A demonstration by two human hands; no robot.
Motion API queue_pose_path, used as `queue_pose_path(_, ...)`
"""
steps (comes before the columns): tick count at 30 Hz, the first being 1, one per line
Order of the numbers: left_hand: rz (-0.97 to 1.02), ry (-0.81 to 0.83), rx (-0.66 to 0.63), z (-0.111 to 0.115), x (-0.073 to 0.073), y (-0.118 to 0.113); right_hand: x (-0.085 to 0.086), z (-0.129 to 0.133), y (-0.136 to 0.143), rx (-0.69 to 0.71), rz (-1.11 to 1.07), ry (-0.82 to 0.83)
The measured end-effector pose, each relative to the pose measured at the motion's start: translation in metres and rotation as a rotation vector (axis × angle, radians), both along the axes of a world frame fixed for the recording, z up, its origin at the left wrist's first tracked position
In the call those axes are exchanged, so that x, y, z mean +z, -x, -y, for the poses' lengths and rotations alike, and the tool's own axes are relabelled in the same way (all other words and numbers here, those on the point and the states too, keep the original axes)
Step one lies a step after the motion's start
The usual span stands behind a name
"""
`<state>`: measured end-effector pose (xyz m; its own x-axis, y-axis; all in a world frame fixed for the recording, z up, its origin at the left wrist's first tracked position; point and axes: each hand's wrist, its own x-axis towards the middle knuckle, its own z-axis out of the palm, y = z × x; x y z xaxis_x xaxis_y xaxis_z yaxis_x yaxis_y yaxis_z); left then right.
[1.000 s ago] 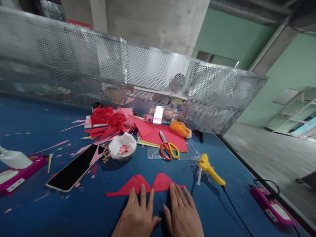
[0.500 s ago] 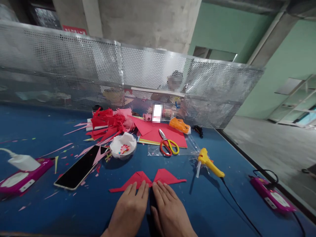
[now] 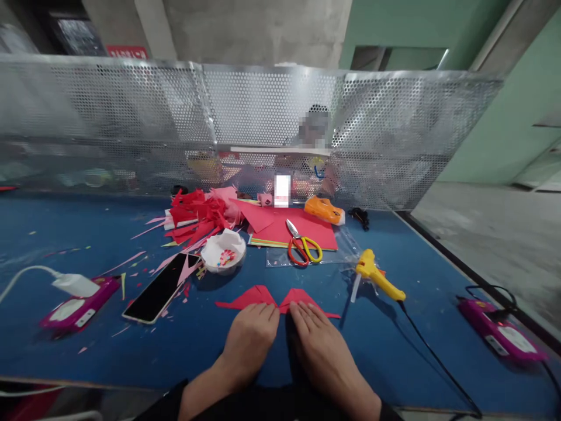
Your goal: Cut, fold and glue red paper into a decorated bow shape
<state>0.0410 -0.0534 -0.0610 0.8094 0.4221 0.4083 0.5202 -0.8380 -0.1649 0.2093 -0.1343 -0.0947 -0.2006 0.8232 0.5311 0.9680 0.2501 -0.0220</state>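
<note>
A red folded paper piece point(image 3: 252, 297) with a narrow tail to the left lies flat on the blue table. Beside it is a mirrored red paper piece point(image 3: 302, 296), its tail pointing right; the two meet or nearly meet in the middle. My left hand point(image 3: 254, 333) is on the near edge of the left piece, its fingers curled in and their tips hidden. With fingers stretched and side by side, my right hand point(image 3: 322, 339) rests flat on the near edge of the right piece.
Farther back are scissors point(image 3: 302, 244), red paper sheets point(image 3: 322, 233), a lined bowl point(image 3: 214, 266) of small bits, and red scraps point(image 3: 199, 210). A glue gun point(image 3: 379, 278) stands right; its cord runs to a purple power strip point(image 3: 504, 333). A phone point(image 3: 162, 289) lies left. A perforated metal screen point(image 3: 272, 111) closes off the back.
The fingers of my left hand have gone from stretched out to curled at the paper's edge. My right hand stays flat on its piece. The camera view has shifted and tilted.
</note>
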Motion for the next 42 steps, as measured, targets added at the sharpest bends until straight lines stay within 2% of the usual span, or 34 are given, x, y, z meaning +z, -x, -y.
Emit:
queue_pose_path(4,0.034,-0.031,-0.155,-0.005,-0.006,0.006,0.003,-0.004,-0.001,0.142,0.036,-0.012)
queue_pose_path(8,0.094,-0.102,-0.285,-0.01,-0.007,0.015,0.001,-0.005,0.002,0.158,0.099,-0.02)
queue_pose_path(13,0.119,-0.12,-0.289,-0.007,0.0,0.016,0.001,0.002,0.001,0.148,0.159,0.017)
queue_pose_path(24,-0.023,-0.085,-0.317,-0.004,0.005,0.014,0.025,0.006,-0.005,0.171,0.114,0.123)
queue_pose_path(27,-0.043,-0.061,-0.305,-0.003,0.007,0.013,0.029,0.014,-0.01,0.106,0.124,0.129)
queue_pose_path(32,-0.074,-0.024,-0.288,-0.002,0.013,0.012,0.036,0.031,-0.015,-0.105,0.174,0.171)
queue_pose_path(35,-0.102,-0.021,-0.288,-0.001,0.013,0.011,0.035,0.031,-0.01,-0.158,0.181,0.168)
queue_pose_path(42,-0.093,-0.071,-0.3,0.001,0.009,0.01,0.022,0.013,0.003,0.078,0.149,0.162)
